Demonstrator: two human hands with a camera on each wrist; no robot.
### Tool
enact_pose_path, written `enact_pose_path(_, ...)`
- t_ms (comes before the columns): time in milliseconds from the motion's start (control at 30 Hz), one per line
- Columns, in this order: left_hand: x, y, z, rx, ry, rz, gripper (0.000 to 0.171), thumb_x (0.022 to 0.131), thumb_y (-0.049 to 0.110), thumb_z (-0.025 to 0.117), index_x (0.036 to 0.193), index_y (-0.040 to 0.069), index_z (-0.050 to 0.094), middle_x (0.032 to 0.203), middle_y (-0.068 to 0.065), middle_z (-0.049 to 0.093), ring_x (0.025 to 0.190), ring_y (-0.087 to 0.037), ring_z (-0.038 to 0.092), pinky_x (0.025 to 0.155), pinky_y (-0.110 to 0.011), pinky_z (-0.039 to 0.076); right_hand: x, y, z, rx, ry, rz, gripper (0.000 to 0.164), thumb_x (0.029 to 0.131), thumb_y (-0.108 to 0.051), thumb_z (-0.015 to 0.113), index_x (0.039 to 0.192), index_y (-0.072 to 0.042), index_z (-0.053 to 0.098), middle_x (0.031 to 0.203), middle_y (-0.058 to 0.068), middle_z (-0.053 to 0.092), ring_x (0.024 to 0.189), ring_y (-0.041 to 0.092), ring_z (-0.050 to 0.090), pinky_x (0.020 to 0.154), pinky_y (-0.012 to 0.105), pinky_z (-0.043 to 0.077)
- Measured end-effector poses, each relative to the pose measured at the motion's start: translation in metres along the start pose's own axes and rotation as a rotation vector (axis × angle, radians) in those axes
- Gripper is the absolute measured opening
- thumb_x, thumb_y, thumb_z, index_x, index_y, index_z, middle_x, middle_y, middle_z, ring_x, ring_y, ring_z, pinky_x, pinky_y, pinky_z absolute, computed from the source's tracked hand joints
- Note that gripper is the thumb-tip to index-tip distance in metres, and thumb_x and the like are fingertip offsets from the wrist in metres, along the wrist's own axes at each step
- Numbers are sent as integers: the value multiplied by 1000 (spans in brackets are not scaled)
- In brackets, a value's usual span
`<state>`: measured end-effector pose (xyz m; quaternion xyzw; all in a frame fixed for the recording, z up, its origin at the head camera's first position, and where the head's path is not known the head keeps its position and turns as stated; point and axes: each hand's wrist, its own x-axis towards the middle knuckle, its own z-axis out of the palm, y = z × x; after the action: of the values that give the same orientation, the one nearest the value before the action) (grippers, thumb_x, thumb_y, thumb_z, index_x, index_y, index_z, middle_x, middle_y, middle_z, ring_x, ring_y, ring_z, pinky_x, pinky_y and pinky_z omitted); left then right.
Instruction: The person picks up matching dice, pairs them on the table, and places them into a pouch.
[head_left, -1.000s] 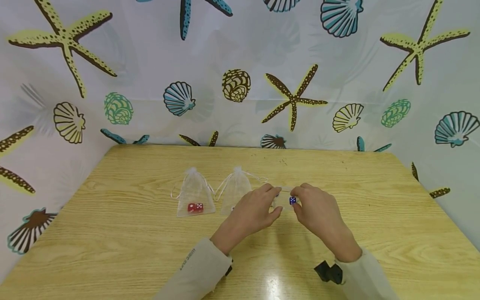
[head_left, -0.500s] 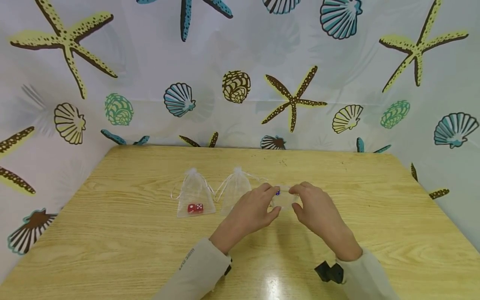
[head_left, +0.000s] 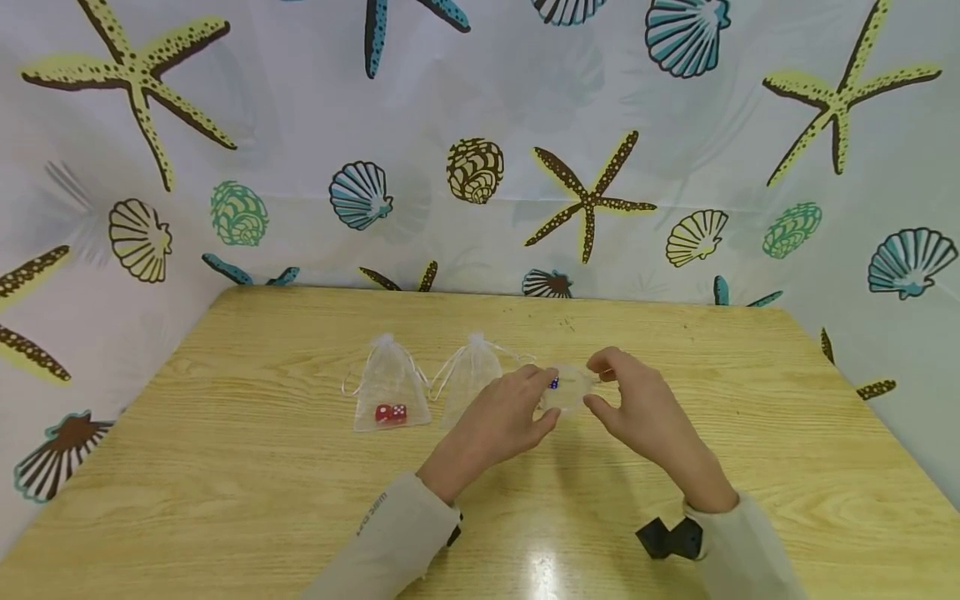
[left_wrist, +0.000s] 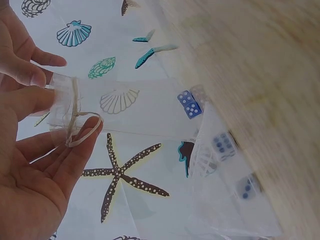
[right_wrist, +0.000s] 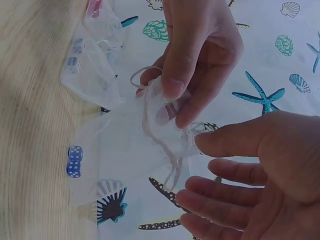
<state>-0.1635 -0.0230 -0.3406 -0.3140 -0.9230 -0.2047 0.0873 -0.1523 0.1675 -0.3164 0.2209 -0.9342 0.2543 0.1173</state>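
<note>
A sheer white drawstring bag [head_left: 573, 388] hangs between my hands with two blue dice [right_wrist: 75, 161] at its bottom end. My left hand [head_left: 498, 412] pinches the bag's mouth between thumb and fingers, and the drawstring cord [left_wrist: 82, 117] loops by its fingertips. At the other side of the mouth is my right hand [head_left: 641, 408], its thumb and index finger spread apart. In the right wrist view, the right thumb tip lies right at the bag's edge, with the other fingers loosely extended below.
Left of the hands, a similar bag [head_left: 390, 383] containing two red dice [head_left: 391, 413] lies on the wooden table [head_left: 262, 467]. Between it and the hands lies another bag [head_left: 472, 375], holding pale dice [left_wrist: 224, 145] with dark dots. A shell-print cloth [head_left: 420, 108] surrounds the table's back and sides.
The blue die that was at my right fingertips is now in the bag with the other. My right hand has moved slightly up and right, its fingers spreading; the left stays nearly in place.
</note>
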Motion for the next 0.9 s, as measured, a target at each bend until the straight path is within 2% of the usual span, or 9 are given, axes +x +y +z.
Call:
enact_pose_path(167,1,0,-1,2,-10,-7,46,92,23,62,132,0,53,121,-14,62,88,-21,66,74,-31,55,1,6,-3,48,-45,53,38,87,-2,64,122,5,51,119,23,59,107,38,61,85,50,52)
enact_pose_path(333,1,0,-1,-5,-10,-9,47,92,22,63,132,0,53,121,-14,62,87,-20,66,74,-31,55,0,12,0,84,-126,33,44,85,1,64,127,6,50,127,25,56,111,42,58,87,50,51)
enact_pose_path(467,1,0,-1,-17,1,-7,46,92,22,63,132,0,53,120,-13,62,84,-18,65,71,-30,54,1,14,3,91,-114,12,29,85,2,65,114,4,60,114,21,63,101,38,63,82,49,53)
enact_pose_path(600,1,-1,-2,-24,13,1,46,92,21,63,131,0,53,119,-13,62,83,-17,64,69,-28,53,3,17,6,95,-70,32,10,88,-1,63,97,0,67,95,13,68,88,29,67,74,43,56)
enact_pose_path(700,1,-2,-4,-52,16,9,45,93,19,60,132,-1,52,119,-13,62,85,-17,64,70,-28,53,4,20,5,119,-53,51,8,90,-4,62,92,-2,68,89,11,69,82,24,67,71,39,56)
enact_pose_path(900,0,-6,-5,-137,-18,14,44,94,7,45,137,-1,48,128,-16,58,92,-20,63,80,-34,52,5,23,1,198,-37,119,11,92,-6,60,95,0,69,84,10,69,71,17,65,61,30,52)
